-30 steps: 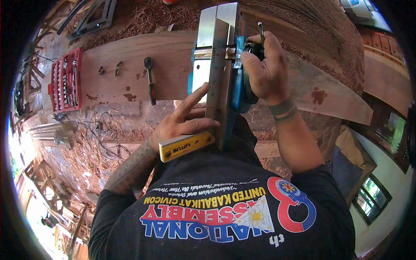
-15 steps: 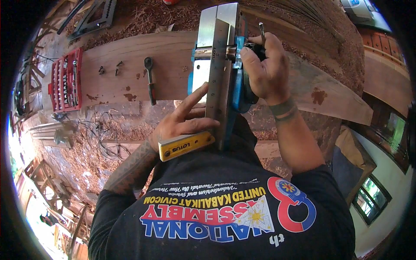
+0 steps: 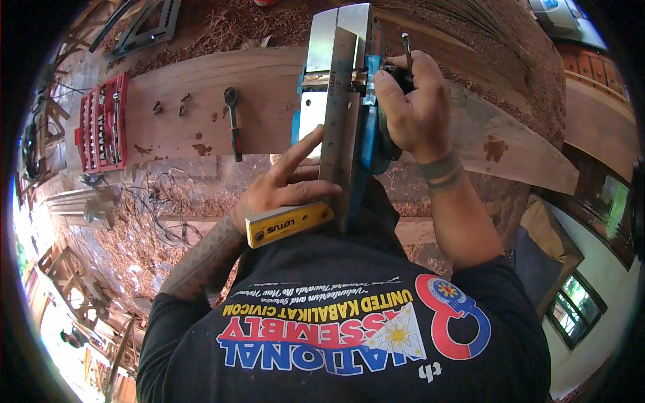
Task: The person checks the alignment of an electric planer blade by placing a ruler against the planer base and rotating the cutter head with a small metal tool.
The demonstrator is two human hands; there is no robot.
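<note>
An electric planer [image 3: 369,144], blue with a bright metal sole [image 3: 316,111], lies upturned in front of my body. A steel try square [image 3: 330,144] with a yellow Lotus handle [image 3: 285,226] rests its blade lengthwise along the sole, across the cutter drum. My left hand [image 3: 279,185] holds the square, with fingers pressed against the blade near its handle end. On the planer's right side, my right hand [image 3: 420,101] is closed around its black knob [image 3: 398,77]. A thin metal rod-like tool [image 3: 406,47] sticks up by the right fingers; its lower end is hidden.
A ratchet wrench [image 3: 232,124] and several small dark bolts [image 3: 183,106] lie on the wooden plank [image 3: 269,74]. A red socket set case [image 3: 104,124] sits open at its left. Wood shavings, cables [image 3: 164,208] and a black metal frame [image 3: 149,30] surround the plank.
The planer and square have shifted very slightly. Both hands keep nearly the same hold and position.
</note>
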